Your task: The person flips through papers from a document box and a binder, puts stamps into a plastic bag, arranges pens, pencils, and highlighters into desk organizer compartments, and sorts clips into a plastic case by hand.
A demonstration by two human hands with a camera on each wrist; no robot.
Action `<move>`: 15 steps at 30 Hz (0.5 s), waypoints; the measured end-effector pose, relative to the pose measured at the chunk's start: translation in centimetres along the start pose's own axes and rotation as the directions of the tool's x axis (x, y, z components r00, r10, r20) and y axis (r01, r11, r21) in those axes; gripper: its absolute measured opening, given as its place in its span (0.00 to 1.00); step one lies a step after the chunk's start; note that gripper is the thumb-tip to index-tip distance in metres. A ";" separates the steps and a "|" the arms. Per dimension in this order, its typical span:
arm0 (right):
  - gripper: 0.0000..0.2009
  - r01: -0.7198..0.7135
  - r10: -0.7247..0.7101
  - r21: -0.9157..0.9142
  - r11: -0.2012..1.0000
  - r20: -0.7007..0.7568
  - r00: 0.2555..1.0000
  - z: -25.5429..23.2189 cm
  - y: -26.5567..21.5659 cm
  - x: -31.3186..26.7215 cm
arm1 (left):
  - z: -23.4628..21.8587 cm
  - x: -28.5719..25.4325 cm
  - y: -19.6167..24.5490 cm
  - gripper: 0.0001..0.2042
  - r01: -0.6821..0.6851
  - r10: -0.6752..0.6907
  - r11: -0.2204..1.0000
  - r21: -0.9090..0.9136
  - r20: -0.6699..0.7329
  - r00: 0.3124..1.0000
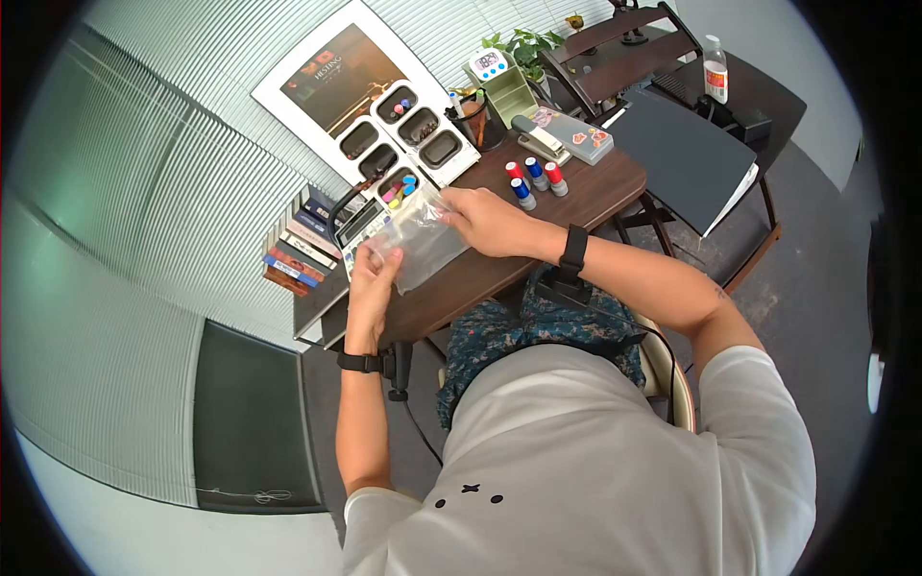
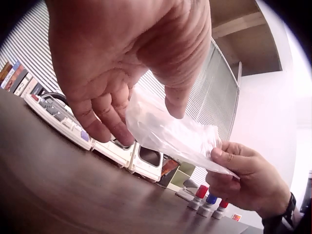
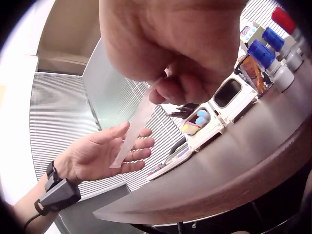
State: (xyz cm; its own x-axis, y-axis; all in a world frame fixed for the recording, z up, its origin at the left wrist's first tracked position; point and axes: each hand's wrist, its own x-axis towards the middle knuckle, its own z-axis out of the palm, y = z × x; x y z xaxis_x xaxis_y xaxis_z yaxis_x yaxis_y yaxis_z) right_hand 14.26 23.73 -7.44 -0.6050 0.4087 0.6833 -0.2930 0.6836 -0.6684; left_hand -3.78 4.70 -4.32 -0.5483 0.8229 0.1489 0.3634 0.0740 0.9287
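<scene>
A clear plastic bag is held up over the front edge of the desk. My right hand pinches its upper edge between thumb and curled fingers, as the left wrist view also shows. At the bag's other end is my left hand, its fingers fairly straight and spread. The bag passes between the left thumb, which lies against its near face, and the fingers on the far side. In the right wrist view the bag appears nearly edge-on. It looks flat, with wrinkles near the right hand.
Behind the bag stands a white organizer with small compartments, one holding colored pieces. Red- and blue-capped bottles, a stapler and a pen holder are on the desk. Books stand at the left.
</scene>
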 end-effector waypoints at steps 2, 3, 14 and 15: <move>0.12 -0.058 0.063 -0.049 0.997 0.105 0.992 -0.1 -0.4 0.0 | 0.2 0.3 -0.4 0.16 -0.006 -0.008 0.987 -0.163 -0.085 0.996; 0.12 -0.053 0.061 -0.062 0.997 0.127 0.990 -0.3 -0.5 0.0 | -0.3 0.6 -1.0 0.16 -0.007 -0.011 0.983 -0.185 -0.097 0.995; 0.05 0.062 0.080 -0.901 0.430 0.106 0.991 -4.7 -0.1 -1.0 | -1.5 2.4 -6.4 0.08 -0.010 0.011 1.000 0.026 -0.040 0.999; 0.06 0.059 0.086 -0.903 0.425 0.105 0.991 -4.8 0.0 -1.0 | -1.4 2.7 -7.4 0.10 -0.077 0.083 0.994 0.076 -0.076 0.994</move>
State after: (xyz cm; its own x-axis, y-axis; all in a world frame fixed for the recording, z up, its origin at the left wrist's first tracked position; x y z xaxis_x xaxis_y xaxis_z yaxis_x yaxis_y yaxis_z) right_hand 18.40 26.19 -6.74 -0.7026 0.3997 0.5888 0.5079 0.8611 0.0216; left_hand -9.01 5.57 -10.28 -0.5719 0.7811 0.2505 0.4604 0.0529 0.8862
